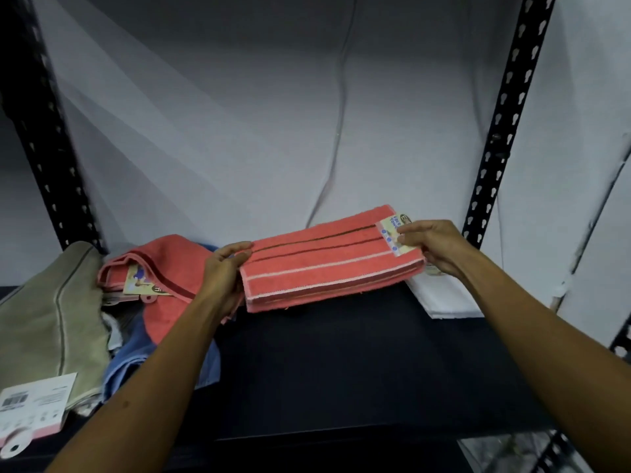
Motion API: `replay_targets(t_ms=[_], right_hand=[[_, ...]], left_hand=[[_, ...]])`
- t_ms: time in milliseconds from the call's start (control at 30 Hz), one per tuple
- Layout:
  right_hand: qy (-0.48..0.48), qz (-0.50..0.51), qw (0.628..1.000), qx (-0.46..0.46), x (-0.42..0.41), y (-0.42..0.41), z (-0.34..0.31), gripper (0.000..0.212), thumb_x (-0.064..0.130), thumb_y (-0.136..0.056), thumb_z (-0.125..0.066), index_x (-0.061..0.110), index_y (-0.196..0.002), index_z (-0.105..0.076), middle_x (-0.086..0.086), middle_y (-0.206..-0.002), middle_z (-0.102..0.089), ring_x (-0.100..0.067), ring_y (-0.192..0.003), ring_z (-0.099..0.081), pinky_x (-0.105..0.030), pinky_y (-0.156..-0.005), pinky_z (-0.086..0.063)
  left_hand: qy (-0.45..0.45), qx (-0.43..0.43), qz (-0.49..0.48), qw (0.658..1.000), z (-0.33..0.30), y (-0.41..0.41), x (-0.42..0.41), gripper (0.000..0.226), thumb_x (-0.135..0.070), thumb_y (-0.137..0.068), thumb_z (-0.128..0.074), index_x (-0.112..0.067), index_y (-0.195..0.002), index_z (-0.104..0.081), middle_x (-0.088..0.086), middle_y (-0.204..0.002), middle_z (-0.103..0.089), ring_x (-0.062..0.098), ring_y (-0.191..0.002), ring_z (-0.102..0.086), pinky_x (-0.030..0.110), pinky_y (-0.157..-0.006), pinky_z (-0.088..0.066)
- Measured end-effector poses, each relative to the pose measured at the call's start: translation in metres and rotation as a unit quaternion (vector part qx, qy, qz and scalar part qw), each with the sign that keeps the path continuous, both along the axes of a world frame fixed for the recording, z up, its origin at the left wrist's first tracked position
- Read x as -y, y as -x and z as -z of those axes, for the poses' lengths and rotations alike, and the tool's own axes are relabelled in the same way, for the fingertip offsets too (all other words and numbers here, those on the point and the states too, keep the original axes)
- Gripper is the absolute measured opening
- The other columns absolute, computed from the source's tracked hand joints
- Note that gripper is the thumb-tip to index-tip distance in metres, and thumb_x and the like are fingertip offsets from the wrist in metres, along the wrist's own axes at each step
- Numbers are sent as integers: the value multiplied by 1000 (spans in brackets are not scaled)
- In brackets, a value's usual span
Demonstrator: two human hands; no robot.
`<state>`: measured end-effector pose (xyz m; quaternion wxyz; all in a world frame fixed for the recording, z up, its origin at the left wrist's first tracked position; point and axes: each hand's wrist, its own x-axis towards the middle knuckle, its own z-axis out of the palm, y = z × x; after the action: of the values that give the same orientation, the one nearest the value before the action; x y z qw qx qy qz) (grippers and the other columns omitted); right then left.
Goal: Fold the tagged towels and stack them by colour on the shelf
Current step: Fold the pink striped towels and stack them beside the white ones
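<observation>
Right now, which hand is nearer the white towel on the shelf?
Right. The right hand grips the folded coral towel just above the white towel; the left hand holds the coral towel's far end.

My left palm (222, 273) is turned away from me, so the coral towel's (327, 264) left end is hidden behind it. My right fingers (409, 230) cover part of its tag (392, 233), whose print is too blurred to read. The white towel (444, 295) lies mostly under the coral one. At lower left, the beige towel (41, 319) and its label (30, 411) run off the frame.
</observation>
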<state>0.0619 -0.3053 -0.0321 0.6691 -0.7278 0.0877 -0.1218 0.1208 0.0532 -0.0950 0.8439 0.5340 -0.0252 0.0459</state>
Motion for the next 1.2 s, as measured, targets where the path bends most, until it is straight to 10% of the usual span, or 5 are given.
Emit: replay_targets(t_ms=[167,433,733,1067,1200], right_hand=[[47,11,993,-109,7,18,53,15,-11,-79,-71,-7,-94,-69,-21,-88,-71,-17,-61,-71,-25,-56,-59],[309,35,946,-90,-4,8,95,30,8,-79,-79,11,-109,-72,-6,-114,-67,-19,-98,-64,-27,-79,-48],[699,3,708,-103,-25,7,98,49,17,-89,-59,32,-135,-54,-5,-142,-44,-27,-133,-38,-55,-113,-19],[686,-17,725,-57,-39,-6,103,25,25,-96,-47,22,-108,-69,2,-113,-69,-22,-109,-59,-50,-114,-21],[615,-142,776,12,-56,-14,111,39,39,-100,-48,25,-135,-57,1,-142,-54,-21,-135,-45,-49,-115,-25]], left_hand=[[-123,-135,109,977,11,5,4,26,-5,-97,-51,-9,-72,-51,-2,-43,-44,6,-27,-34,14,-27,-22],[-448,-43,57,891,51,21,-8,21,6,-81,-70,-14,-81,-73,5,-69,-63,13,-59,-54,19,-56,-46],[-600,28,9,799,57,34,-8,29,-7,-81,-72,-17,-107,-75,1,-97,-66,15,-85,-58,22,-73,-38],[-764,80,-108,631,50,52,2,20,-21,-78,-61,-13,-94,-69,12,-103,-64,35,-96,-58,38,-74,-46],[-698,218,-49,680,56,58,32,45,-43,-85,-53,-18,-121,-63,7,-118,-62,29,-108,-58,44,-89,-48]])
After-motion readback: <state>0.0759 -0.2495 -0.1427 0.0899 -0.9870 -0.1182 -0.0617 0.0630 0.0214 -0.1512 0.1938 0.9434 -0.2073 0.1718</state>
